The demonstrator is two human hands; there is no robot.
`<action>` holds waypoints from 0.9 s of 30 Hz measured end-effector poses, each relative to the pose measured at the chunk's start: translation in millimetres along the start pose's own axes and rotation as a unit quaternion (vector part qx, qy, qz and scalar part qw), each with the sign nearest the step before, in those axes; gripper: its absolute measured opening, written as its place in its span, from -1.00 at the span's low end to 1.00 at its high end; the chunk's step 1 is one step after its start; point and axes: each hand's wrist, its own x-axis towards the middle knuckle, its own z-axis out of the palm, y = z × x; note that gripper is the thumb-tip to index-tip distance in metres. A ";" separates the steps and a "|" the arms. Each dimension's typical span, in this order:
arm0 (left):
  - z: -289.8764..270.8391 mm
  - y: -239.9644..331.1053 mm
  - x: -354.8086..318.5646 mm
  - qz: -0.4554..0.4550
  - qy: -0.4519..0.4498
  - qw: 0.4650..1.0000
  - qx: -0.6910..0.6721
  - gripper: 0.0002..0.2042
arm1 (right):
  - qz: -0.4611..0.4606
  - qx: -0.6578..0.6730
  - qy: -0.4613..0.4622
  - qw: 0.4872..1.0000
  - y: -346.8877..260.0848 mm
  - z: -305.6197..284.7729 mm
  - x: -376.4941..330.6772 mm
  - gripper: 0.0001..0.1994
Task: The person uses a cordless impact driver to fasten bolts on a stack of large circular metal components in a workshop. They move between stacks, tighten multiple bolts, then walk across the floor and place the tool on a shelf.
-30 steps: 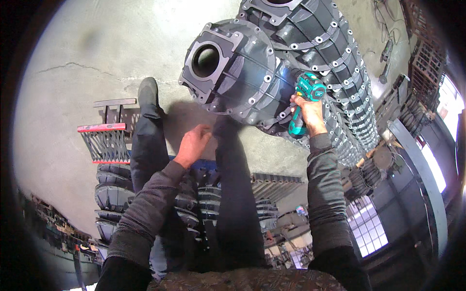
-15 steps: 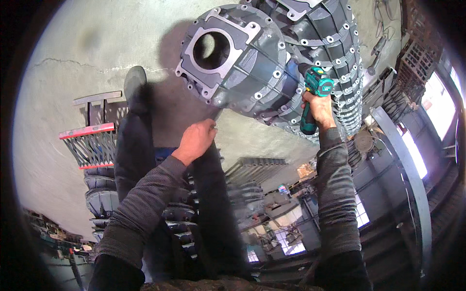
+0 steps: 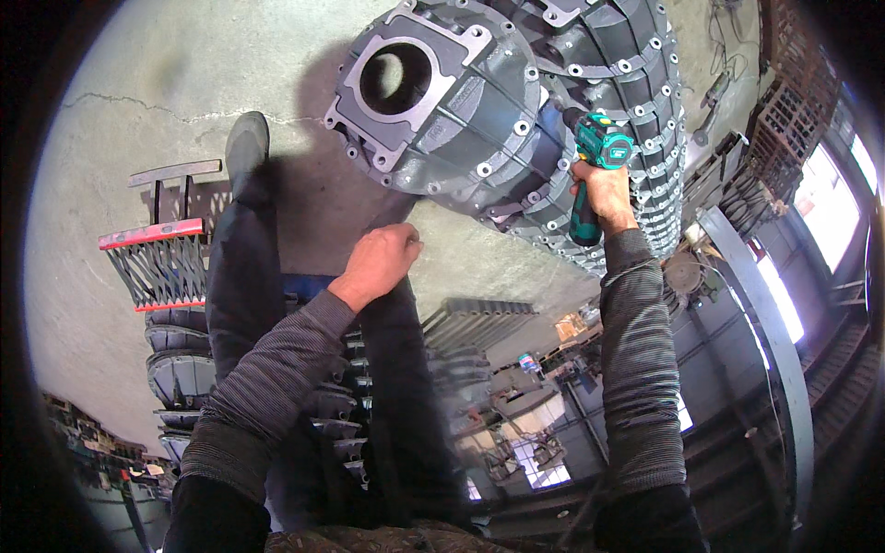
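Observation:
My right hand (image 3: 607, 195) is wrapped round the handle of a teal and black cordless drill (image 3: 601, 143). The drill's nose points up and to the left, at the side of stacked grey castings. Nearest to it is a grey metal housing (image 3: 466, 138) with a large round opening, a flat machined flange and bolt holes along its rim. Below this housing, apart from it, my left hand (image 3: 379, 263) hangs over my leg with its fingers curled in. Whatever those fingers may hold is hidden.
A tall stack of similar ribbed housings (image 3: 636, 101) rises at the right. To the left stands a red-edged metal rack (image 3: 157, 253), with more castings (image 3: 180, 369) beside my legs. A grey curved beam (image 3: 770, 341) is at far right. Cracked concrete floor (image 3: 175, 64) lies at upper left.
The view has shifted a little, so the housing and rack sit slightly further left. My left hand is slightly further right. The drill stays in my right hand.

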 end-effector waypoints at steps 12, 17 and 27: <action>27.1 -21.3 -5.2 0.046 0.001 0.997 0.067 -0.77 | -0.028 -0.014 0.006 0.999 5.1 -1.8 0.2 -0.83; 37.7 -33.4 -6.2 0.045 0.015 0.994 0.103 -0.74 | -0.072 -0.003 0.027 0.997 9.6 -6.6 -12.3 -0.79; 55.0 -31.7 -6.1 0.064 0.017 0.990 0.124 -0.72 | -0.064 0.093 0.019 0.993 45.2 -41.1 -121.3 -0.83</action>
